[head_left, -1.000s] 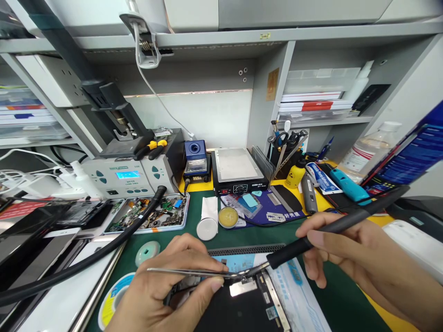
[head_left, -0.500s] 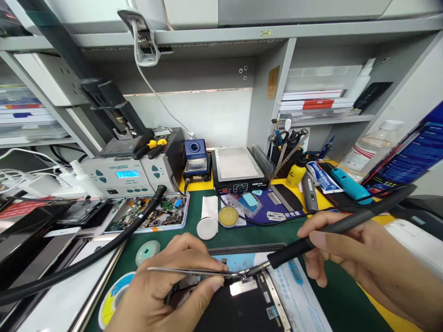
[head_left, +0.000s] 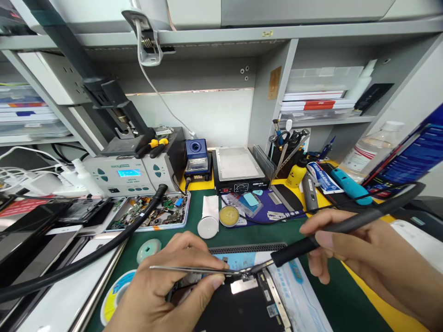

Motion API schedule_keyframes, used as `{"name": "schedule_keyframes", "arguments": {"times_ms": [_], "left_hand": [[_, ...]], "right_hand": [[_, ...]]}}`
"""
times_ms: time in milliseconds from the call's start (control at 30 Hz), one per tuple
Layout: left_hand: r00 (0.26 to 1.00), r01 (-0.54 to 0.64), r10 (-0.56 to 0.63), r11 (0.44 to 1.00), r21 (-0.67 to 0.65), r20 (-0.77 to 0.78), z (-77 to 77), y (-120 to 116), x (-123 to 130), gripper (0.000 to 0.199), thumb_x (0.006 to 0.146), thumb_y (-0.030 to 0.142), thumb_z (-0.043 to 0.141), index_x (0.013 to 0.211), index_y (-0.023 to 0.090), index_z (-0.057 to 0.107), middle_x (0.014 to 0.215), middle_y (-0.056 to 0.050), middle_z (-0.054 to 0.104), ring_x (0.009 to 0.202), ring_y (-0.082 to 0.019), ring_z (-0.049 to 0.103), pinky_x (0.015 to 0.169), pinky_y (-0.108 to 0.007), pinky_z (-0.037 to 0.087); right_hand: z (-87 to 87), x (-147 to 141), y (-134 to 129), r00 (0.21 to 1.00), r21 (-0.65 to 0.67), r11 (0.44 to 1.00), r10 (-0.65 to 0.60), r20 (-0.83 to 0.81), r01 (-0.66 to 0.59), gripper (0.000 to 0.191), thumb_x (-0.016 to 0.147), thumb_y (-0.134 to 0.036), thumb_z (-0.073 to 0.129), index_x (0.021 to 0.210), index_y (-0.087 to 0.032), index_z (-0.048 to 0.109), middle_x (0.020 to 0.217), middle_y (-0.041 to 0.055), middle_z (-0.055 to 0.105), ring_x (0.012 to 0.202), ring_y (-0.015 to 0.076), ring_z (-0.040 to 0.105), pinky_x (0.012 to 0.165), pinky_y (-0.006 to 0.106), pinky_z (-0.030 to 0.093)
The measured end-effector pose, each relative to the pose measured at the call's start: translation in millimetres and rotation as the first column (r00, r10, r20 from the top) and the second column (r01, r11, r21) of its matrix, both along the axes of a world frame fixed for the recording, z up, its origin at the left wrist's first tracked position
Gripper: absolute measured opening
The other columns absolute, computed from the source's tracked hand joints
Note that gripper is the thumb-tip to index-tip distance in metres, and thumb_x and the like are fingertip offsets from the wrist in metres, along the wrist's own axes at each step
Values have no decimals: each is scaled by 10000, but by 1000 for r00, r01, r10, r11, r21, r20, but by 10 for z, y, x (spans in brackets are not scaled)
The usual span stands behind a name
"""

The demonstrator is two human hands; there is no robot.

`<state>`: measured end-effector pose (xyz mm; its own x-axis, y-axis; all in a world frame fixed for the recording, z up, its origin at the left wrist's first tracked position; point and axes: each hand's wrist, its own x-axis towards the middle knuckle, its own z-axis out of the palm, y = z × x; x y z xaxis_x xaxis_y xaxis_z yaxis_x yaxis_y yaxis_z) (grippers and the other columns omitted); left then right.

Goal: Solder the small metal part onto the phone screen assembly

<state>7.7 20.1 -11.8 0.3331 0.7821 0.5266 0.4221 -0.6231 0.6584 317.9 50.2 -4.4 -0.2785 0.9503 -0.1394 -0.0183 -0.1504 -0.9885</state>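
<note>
Left hand (head_left: 173, 286) lies low, palm inward, fingers (head_left: 212, 280) pinching slim metal tweezers (head_left: 187, 269)

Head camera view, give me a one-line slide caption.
Left hand with tweezers, right hand with soldering iron, tips meeting over a black device panel.

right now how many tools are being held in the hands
2. A slim metal tool in the left hand, and a black-handled tool in the right hand. Both reach the far edge of the black panel. Anything behind the fingers is hidden.
</note>
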Motion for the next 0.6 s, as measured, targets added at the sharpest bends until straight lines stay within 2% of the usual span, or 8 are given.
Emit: {"name": "schedule_keyframes", "arguments": {"times_ms": [67,167,300,367,467,600], "left_hand": [[1000,-19,19,1000,11,1,-2,-7,-3,174,880,131,675,950,273,748,770,26,743,715,-119,705,601,-188,576],[999,-29,30,999,22,-20,-2,-16,-28,168,866,127,689,952,258,749,791,9,739,734,-127,709,613,-200,581],[999,19,-17,999,35,-37,4,-10,-60,189,889,102,660,977,251,734,799,12,742,776,-133,690,654,-223,587],[999,25,-23,999,39,-44,0,-11,-70,210,884,79,654,979,254,721,812,23,749,794,-131,683,680,-228,588],[999,6,-5,999,34,-34,-26,-35,-87,209,884,88,666,988,262,715,819,27,744,790,-130,679,675,-229,587],[999,-22,22,1000,-2,-27,-58,-76,-86,185,882,114,682,979,261,737,803,-5,715,788,-152,688,654,-241,584]], "right_hand": [[27,8,-41,998,43,999,-11,68,8,226,860,-426,793,920,-209,788,629,67,781,569,227,727,569,319,590],[51,-14,-153,984,107,990,-111,138,97,202,867,-442,767,884,-247,816,618,64,768,570,239,718,572,341,571],[25,-65,-263,964,227,952,-238,122,207,154,803,-445,810,858,-303,835,584,47,742,529,255,699,537,371,560],[9,-71,-261,967,326,930,-222,124,172,109,817,-414,809,868,-322,841,600,43,741,525,241,696,519,354,566],[-11,-45,-212,977,455,890,-128,169,38,82,869,-357,772,910,-347,843,661,43,745,536,218,699,528,335,580],[-39,3,-171,974,513,856,-67,216,-56,119,878,-302,761,944,-365,839,664,49,749,589,231,705,564,348,589]]}}
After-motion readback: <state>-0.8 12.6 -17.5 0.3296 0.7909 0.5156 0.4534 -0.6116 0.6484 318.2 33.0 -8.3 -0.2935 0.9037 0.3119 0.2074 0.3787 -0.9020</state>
